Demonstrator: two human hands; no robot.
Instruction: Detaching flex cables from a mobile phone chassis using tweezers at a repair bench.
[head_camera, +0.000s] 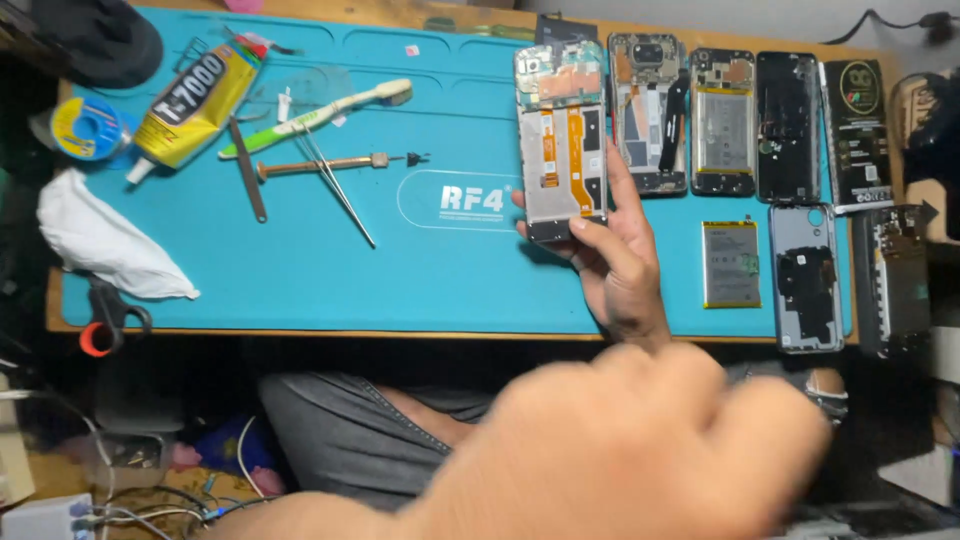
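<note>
Both hands bare, no sleeves or rings visible; grey shorts (350, 430) over lap.

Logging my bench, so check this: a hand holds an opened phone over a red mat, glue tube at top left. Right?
No: the mat is teal blue, not red, as the head view shows. The right hand does hold the opened phone over it, glue tube at top left.

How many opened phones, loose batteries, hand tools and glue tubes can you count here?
Opened phone in the right hand: 1
Opened phones on the mat: 5
Loose battery: 1
Hand tools (toothbrush, tweezers, screwdriver, metal bar): 4
Glue tube: 1
Total: 12
</note>
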